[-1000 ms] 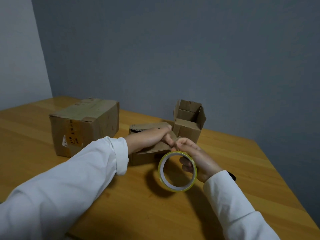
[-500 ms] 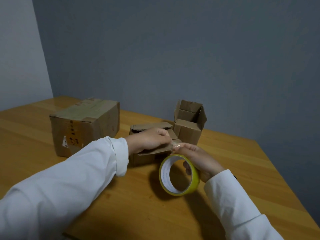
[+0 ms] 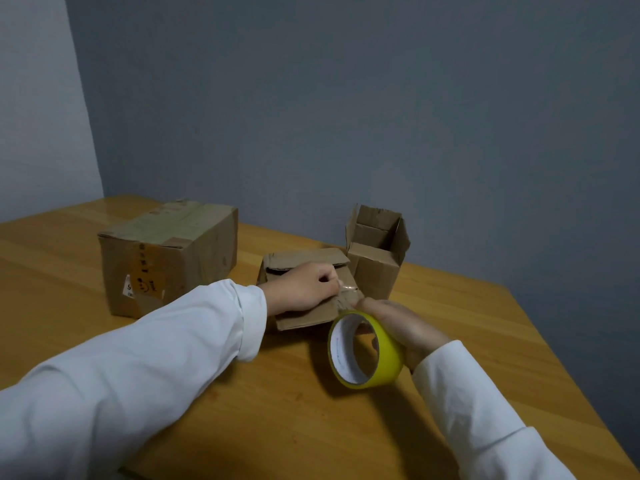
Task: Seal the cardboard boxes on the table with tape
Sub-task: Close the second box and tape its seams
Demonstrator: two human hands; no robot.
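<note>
Grey walls back the table (image 3: 104, 341) where, at frame centre, our left hand (image 3: 304, 289) pinches the tape end over the flat box (image 3: 311, 315) while our right hand (image 3: 405, 334) grips the roll (image 3: 367, 351); we judge sealing just begun, pulling tape across next.

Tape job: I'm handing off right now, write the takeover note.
Left hand: pinching the pulled tape end over the flat box.
Right hand: gripping the tape roll at that box's right edge.
Big box: far left, flaps shut, tape already on it.
Small box: behind, flaps open.
Done: strip started on the flat box.
Left: press it down, cut it, then close and tape the small box.
</note>
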